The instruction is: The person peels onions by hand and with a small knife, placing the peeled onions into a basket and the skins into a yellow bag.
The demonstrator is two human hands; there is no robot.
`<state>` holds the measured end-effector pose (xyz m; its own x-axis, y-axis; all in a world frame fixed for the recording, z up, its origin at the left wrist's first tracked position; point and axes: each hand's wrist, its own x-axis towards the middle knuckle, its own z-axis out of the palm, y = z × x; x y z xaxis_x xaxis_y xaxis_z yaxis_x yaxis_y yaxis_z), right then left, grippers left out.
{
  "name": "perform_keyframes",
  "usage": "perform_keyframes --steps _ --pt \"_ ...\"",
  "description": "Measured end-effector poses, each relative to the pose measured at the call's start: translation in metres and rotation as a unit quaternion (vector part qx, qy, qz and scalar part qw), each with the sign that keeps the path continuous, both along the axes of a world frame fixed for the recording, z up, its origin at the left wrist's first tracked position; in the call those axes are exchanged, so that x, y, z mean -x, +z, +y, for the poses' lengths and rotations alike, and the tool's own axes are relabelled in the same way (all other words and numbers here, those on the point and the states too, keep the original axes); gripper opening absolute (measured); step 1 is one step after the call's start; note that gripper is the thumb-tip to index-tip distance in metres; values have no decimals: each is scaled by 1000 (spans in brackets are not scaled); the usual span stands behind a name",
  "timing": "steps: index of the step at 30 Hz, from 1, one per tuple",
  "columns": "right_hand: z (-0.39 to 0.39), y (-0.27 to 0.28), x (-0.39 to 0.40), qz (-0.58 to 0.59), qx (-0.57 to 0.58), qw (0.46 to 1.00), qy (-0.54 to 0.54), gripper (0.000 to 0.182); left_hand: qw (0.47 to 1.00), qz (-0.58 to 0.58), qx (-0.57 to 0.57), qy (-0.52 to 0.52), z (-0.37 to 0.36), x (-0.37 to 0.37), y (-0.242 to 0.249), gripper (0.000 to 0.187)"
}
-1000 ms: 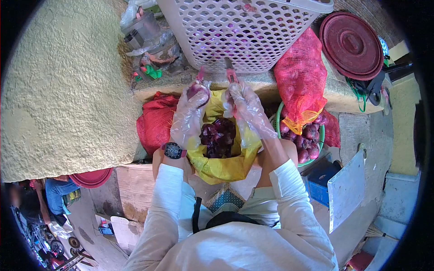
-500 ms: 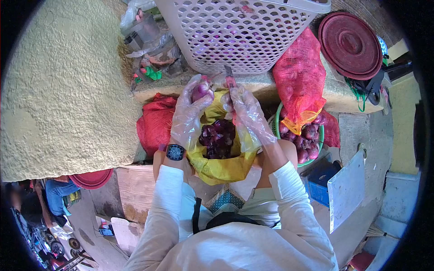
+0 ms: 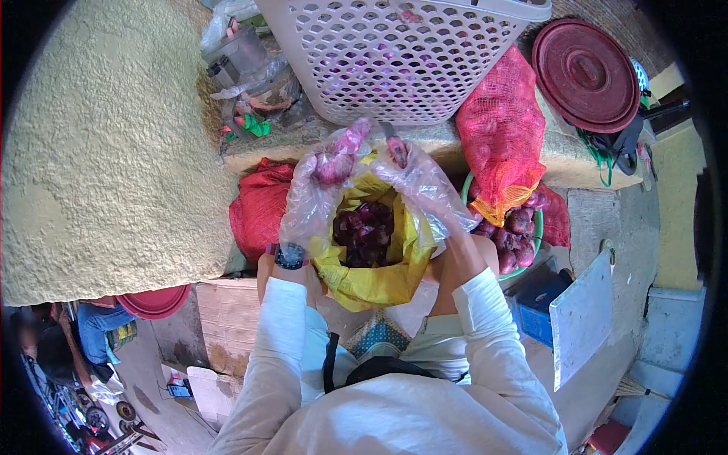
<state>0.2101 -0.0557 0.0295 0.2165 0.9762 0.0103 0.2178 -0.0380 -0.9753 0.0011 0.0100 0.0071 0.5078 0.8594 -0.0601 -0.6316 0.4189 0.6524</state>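
In a clear plastic glove, my left hand point(image 3: 312, 186) is closed around a purple onion point(image 3: 334, 167), blurred by motion. My right hand point(image 3: 415, 178), gloved too, grips a small knife point(image 3: 396, 149) with a pink handle, its blade pointing up and away from me. Both hands are above the far rim of a yellow sack point(image 3: 356, 288), which stands open between my knees. Dark purple onion pieces point(image 3: 365, 233) lie inside it.
A white perforated basket point(image 3: 394, 76) stands on the ledge ahead. Right of it are a red mesh sack point(image 3: 500, 129), a maroon lid point(image 3: 586, 76) and a green-rimmed basket point(image 3: 540, 227) of onions. A red sack point(image 3: 262, 208) lies left. A person's jeans-clad leg point(image 3: 95, 334) shows far left.
The onion in my left hand has shifted and is blurred, with that hand turned a little. The knife in my right hand has moved slightly right and lower.
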Motion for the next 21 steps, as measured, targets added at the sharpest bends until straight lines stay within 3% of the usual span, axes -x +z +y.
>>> perform_keyframes --steps 3,5,8,10,11,15,17,18,20,21 --pt "4 -14 7 21 6 1000 12 57 1000 5 -10 -9 -1 4 1 49" --pt "12 -23 9 132 -3 989 65 60 999 18 -8 -30 -1 8 1 45" --pt "5 3 16 152 -24 986 69 59 997 29 -39 -65 -4 2 9 48" --pt "5 -1 13 92 -37 993 65 61 989 45 -135 27 -14 -10 24 54" --pt "5 -3 12 32 -52 996 60 64 989 45 -135 27 -16 -7 28 54" --pt "0 -2 16 45 -56 997 -8 69 980 121 -159 -14 -17 3 32 62" --pt "1 -6 13 170 -60 984 9 73 979 137 -150 -17 -16 5 31 63" --pt "0 -2 12 170 -60 984 9 73 980 125 -153 -31 -14 5 33 66" --pt "-1 7 9 20 -38 999 23 70 980 114 -154 -45 -14 5 34 68" --pt "0 1 9 20 -38 999 23 70 985 93 -141 -45 -14 6 35 70"
